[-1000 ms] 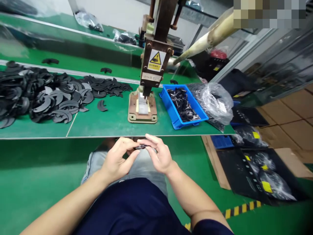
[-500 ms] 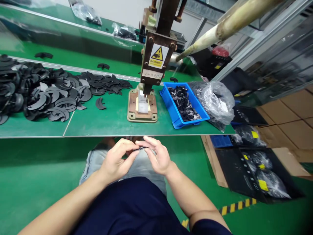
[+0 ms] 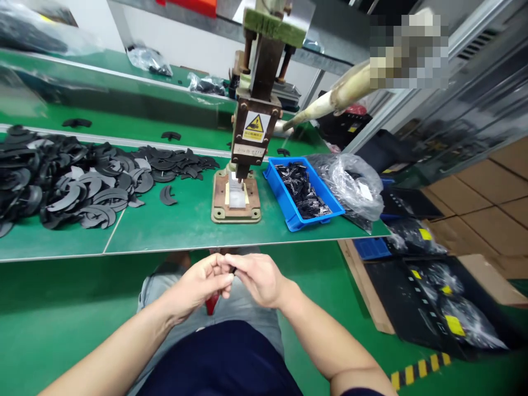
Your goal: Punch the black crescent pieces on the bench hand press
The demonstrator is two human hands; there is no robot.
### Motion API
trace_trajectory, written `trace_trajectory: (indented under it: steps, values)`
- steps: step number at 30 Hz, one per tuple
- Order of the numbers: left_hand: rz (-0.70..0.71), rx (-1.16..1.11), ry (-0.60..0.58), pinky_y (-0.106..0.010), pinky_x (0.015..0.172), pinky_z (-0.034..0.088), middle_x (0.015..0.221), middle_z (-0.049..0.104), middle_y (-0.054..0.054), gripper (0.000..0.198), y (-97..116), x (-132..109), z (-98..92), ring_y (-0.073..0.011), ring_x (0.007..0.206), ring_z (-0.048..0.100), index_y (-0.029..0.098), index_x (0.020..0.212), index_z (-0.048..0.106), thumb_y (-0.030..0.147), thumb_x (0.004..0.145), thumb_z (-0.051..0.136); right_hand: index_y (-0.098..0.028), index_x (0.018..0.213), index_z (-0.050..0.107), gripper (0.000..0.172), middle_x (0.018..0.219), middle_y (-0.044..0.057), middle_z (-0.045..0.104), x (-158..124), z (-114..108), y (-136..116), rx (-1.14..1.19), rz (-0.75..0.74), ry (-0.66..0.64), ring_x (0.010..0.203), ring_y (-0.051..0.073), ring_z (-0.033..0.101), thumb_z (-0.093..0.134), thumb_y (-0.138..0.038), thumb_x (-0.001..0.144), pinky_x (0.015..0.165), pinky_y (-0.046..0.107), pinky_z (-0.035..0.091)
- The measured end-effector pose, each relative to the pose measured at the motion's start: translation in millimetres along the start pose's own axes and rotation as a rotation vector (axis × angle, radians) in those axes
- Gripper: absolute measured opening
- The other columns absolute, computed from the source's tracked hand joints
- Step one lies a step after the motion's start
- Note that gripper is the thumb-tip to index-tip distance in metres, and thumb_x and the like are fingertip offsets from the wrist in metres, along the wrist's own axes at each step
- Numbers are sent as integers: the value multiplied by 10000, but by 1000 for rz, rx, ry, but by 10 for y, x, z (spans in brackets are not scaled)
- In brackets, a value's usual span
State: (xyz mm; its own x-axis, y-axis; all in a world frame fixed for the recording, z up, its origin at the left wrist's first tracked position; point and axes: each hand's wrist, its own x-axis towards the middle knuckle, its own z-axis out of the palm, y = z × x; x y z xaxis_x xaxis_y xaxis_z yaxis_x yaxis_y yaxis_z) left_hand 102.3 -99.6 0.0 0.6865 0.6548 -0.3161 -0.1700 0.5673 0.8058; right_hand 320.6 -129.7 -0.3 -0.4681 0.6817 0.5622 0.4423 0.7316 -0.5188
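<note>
My left hand and my right hand meet over my lap, below the table's front edge. Between their fingertips is a small black piece, mostly hidden by the fingers, and both hands pinch it. Beyond them on the green table stands a press with a metal plate on its base. Just right of the press, a blue bin holds many thin dark parts. A large heap of black curved pieces lies on the left, with one curved piece apart from it.
A clear plastic bag lies right of the bin. Cardboard boxes and an open black box with bagged parts are at the right. A pale pipe slants behind the press. A clear panel runs behind the heap.
The view has tilted, so the table and press appear lower. My hands have drawn closer together, and the black piece between them is now mostly covered by my fingers.
</note>
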Motion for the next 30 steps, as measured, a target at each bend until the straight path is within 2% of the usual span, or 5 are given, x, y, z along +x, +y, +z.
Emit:
trace_trajectory:
  steps: [5, 12, 16, 22, 30]
  values:
    - [136, 94, 11, -314, 732, 570, 846, 677, -19, 502, 236, 277, -178, -166, 757, 661, 228, 1279, 703, 457, 863, 866, -241, 1596, 432, 634, 1408, 134, 718, 260, -526, -19, -6, 76, 46, 1141, 211, 775, 637, -225, 997, 1056, 415, 661]
    - [594, 639, 382, -323, 778, 575, 868, 744, -38, 386, 820, 1155, -612, -195, 786, 704, 205, 980, 708, 568, 873, 782, -298, 1461, 545, 505, 1417, 106, 636, 930, -1663, 164, -146, 106, 690, 1225, 241, 686, 664, -441, 991, 1134, 492, 597]
    - [682, 1072, 488, -333, 832, 569, 975, 799, -42, 242, 1115, 1538, -715, -223, 863, 733, 241, 994, 746, 465, 937, 675, -339, 1519, 453, 630, 1509, 85, 579, 1485, -2111, 114, -212, -76, 636, 1348, 269, 634, 602, -636, 985, 1175, 539, 574]
    - [688, 1569, 326, -375, 967, 568, 1148, 803, -87, 292, 1253, 1796, -679, -282, 1100, 733, 254, 1063, 800, 353, 1002, 532, -276, 1314, 591, 497, 1210, 28, 707, 1956, -2147, -122, -134, -148, 580, 1115, 175, 737, 591, -659, 999, 1053, 426, 651]
    - [739, 1580, 226, -436, 1073, 558, 1190, 789, -107, 328, 1259, 1848, -638, -307, 1169, 706, 228, 1045, 828, 315, 1011, 513, -157, 1035, 608, 485, 921, -73, 668, 2100, -2231, 74, 29, -116, 626, 797, 27, 709, 587, -636, 960, 792, 208, 628]
